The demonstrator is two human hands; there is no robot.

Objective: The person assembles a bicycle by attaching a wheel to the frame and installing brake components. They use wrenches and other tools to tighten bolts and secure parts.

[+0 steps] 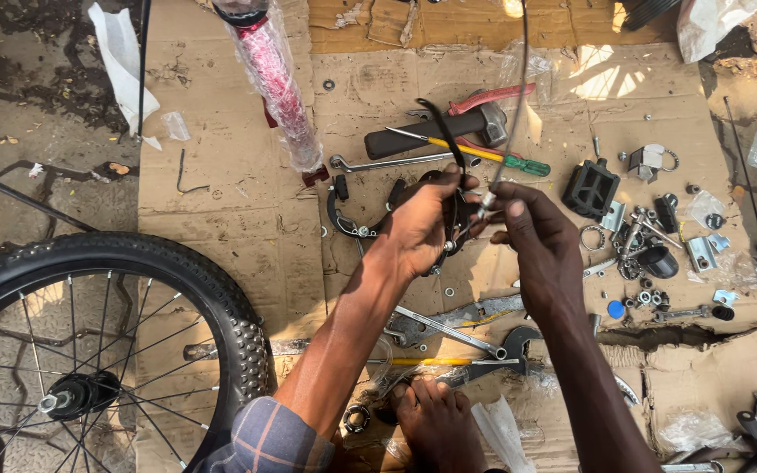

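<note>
flattened cardboard [238, 228] covers the dirt, strewn with tools. above it the left hand [422, 229] is clenched around a black brake caliper [453, 223], while the right hand [532, 229] pinches a thin cable [519, 105] near its end. the caliper looks rigid and light; the cable looks springy and slick, best pinched close to the tip.

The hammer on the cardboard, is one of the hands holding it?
No, the hammer lies untouched on the cardboard, while the left hand and right hand hold a thin cable and a brake part above it.
</note>
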